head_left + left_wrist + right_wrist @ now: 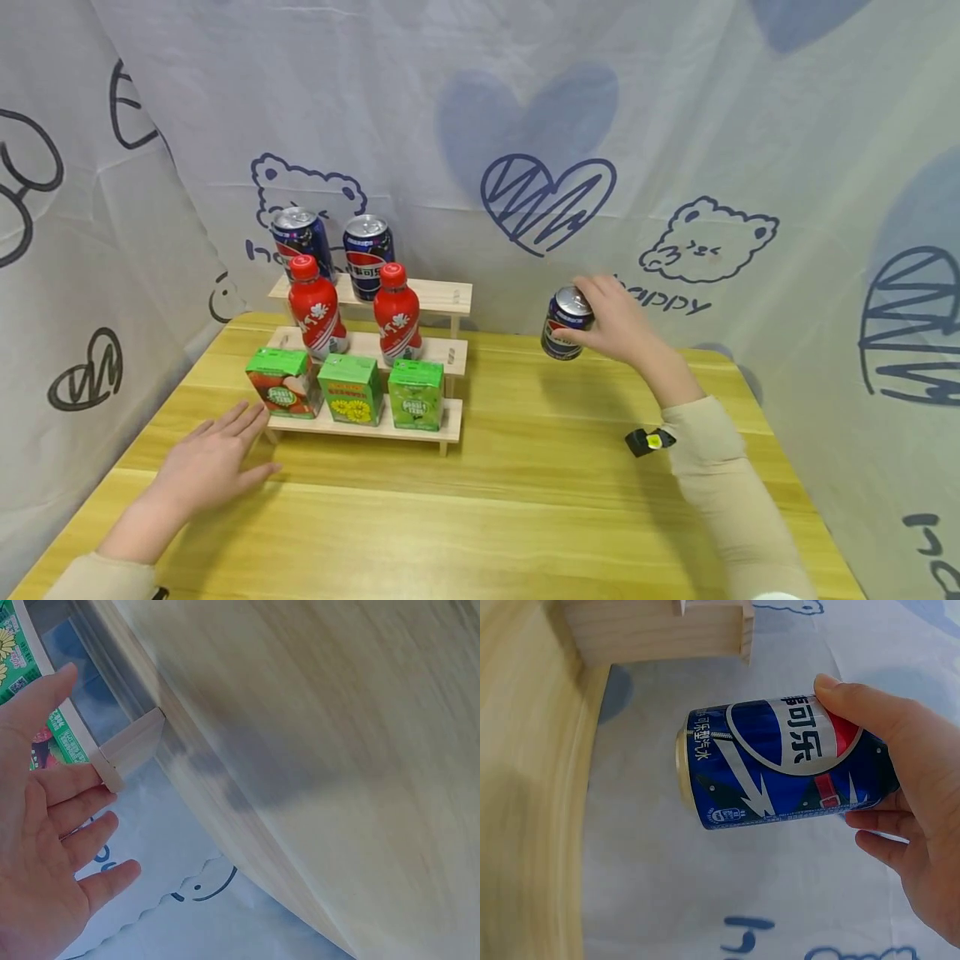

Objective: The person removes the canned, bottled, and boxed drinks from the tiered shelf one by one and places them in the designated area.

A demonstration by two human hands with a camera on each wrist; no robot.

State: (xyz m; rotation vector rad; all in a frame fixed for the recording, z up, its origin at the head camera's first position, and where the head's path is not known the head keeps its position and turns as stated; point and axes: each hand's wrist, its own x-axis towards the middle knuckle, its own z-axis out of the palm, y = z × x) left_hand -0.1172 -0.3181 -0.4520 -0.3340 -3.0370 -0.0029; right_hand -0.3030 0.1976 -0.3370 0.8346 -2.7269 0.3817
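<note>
My right hand (618, 321) grips a dark blue soda can (567, 323) near its top, held up to the right of a three-tier wooden rack (442, 295). In the right wrist view the can (780, 761) lies between thumb and fingers, its base off the table. My left hand (210, 458), fingers straight and spread, is at the rack's lower left corner; in the left wrist view its fingertips meet the end of the bottom shelf (109, 771). Two matching cans (368, 257) stand on the top tier, two red bottles (397, 317) on the middle, three green-topped juice boxes (417, 396) on the bottom.
The rack stands toward the back left of a wooden table (480, 517). A white printed cloth (420, 108) hangs close behind the table and along both sides. A small black device (649, 442) shows by the right sleeve.
</note>
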